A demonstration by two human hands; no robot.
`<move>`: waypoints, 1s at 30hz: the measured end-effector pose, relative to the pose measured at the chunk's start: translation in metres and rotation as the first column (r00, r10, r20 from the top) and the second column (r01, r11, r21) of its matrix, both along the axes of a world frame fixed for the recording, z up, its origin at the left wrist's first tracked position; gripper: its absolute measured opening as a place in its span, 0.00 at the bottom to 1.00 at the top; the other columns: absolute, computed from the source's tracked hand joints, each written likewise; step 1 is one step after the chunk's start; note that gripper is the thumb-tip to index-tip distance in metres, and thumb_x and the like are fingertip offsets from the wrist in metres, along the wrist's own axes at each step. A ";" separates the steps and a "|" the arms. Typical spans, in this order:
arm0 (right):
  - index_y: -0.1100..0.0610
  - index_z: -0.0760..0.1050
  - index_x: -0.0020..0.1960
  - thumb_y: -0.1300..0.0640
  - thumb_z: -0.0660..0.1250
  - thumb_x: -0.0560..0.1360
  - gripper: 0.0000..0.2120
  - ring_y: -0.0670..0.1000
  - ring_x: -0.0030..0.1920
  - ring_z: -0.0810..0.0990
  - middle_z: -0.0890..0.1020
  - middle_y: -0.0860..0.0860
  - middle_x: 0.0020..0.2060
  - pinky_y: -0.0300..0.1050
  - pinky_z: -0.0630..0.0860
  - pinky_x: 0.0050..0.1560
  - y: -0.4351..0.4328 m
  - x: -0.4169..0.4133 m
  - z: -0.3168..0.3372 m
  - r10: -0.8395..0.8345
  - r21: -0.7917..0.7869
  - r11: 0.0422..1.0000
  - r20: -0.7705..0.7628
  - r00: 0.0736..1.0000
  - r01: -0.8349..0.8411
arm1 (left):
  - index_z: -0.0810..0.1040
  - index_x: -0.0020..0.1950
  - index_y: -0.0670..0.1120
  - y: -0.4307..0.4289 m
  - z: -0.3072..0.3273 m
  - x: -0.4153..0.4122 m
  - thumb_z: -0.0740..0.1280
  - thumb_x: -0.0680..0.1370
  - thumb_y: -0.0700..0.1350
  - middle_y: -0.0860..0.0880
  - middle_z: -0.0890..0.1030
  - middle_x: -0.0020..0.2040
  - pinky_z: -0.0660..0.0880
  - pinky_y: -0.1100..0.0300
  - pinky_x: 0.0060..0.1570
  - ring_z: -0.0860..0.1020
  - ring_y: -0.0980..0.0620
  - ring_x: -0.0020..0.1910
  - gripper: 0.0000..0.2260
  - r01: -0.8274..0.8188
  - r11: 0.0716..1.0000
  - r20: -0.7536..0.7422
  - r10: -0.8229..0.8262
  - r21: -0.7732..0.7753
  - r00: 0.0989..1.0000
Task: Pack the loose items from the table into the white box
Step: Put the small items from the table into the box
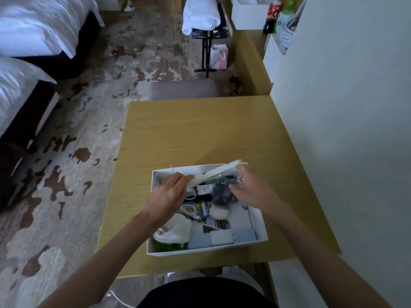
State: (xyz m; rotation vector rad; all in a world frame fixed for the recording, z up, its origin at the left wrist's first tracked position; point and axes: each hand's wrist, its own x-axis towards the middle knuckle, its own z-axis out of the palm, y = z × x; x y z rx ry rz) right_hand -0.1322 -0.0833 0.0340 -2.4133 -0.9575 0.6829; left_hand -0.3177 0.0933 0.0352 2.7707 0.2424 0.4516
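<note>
The open white box (259, 221) stands at the near side of the wooden table (200, 134), filled with several items: a white cloth pouch (175, 230), grey-blue packets (222, 237), coiled white cables (189, 210) and a dark clear bag (221, 193). Both hands hold a long flat white piece (213, 172) slanted over the box's far side. My left hand (166, 194) grips its lower left end. My right hand (249, 185) holds its upper right end, fingers also over the dark bag.
The tabletop beyond the box is bare wood. A white wall borders the table on the right. A grey stool (184, 88) stands past the far edge. Beds (33, 30) line the left, over patterned carpet. Bottles (278, 14) stand on a far shelf.
</note>
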 end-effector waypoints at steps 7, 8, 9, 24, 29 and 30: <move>0.48 0.63 0.74 0.40 0.67 0.74 0.32 0.46 0.68 0.65 0.65 0.49 0.73 0.49 0.65 0.67 -0.031 -0.006 0.017 0.264 0.128 0.955 0.052 0.963 -0.269 | 0.77 0.62 0.43 -0.028 0.007 -0.024 0.72 0.69 0.33 0.45 0.81 0.52 0.80 0.58 0.39 0.81 0.48 0.45 0.22 0.165 0.978 -0.076 -0.157 0.124 0.985; 0.51 0.70 0.69 0.41 0.64 0.76 0.25 0.47 0.66 0.69 0.71 0.50 0.68 0.47 0.66 0.66 -0.032 -0.009 0.014 0.375 0.081 0.919 0.124 0.919 -0.386 | 0.78 0.62 0.44 -0.031 0.008 -0.028 0.73 0.68 0.34 0.44 0.81 0.52 0.81 0.59 0.39 0.81 0.49 0.45 0.22 0.207 0.968 -0.095 -0.194 0.143 0.976; 0.52 0.74 0.64 0.42 0.62 0.78 0.20 0.47 0.63 0.72 0.76 0.49 0.63 0.44 0.69 0.63 -0.032 -0.012 0.010 0.462 0.050 0.882 0.104 0.881 -0.469 | 0.78 0.62 0.44 -0.034 0.009 -0.033 0.73 0.69 0.34 0.45 0.81 0.52 0.81 0.58 0.40 0.82 0.49 0.44 0.22 0.244 0.959 -0.118 -0.228 0.142 0.966; 0.49 0.78 0.61 0.48 0.64 0.79 0.13 0.43 0.56 0.78 0.81 0.45 0.57 0.44 0.76 0.59 -0.023 -0.032 -0.020 0.652 -0.115 0.674 -0.370 0.661 -0.730 | 0.79 0.57 0.53 -0.024 -0.020 -0.067 0.60 0.80 0.53 0.57 0.80 0.54 0.73 0.58 0.53 0.74 0.61 0.54 0.11 0.089 0.927 -0.466 -0.264 -0.364 0.845; 0.51 0.78 0.59 0.50 0.66 0.78 0.12 0.40 0.52 0.79 0.81 0.42 0.53 0.38 0.76 0.52 -0.026 -0.020 -0.016 0.542 -0.018 0.819 -0.303 0.784 -0.573 | 0.80 0.55 0.49 -0.014 -0.017 -0.064 0.62 0.80 0.49 0.54 0.81 0.50 0.71 0.66 0.46 0.74 0.61 0.45 0.09 -0.011 0.962 -0.224 -0.053 -0.273 0.973; 0.51 0.78 0.59 0.52 0.65 0.78 0.10 0.39 0.51 0.79 0.81 0.42 0.51 0.37 0.77 0.51 -0.027 -0.016 -0.014 0.504 0.021 0.855 -0.266 0.822 -0.518 | 0.81 0.54 0.47 -0.010 -0.016 -0.063 0.63 0.79 0.46 0.53 0.82 0.48 0.72 0.66 0.45 0.76 0.60 0.44 0.09 -0.032 0.964 -0.165 -0.013 -0.266 0.986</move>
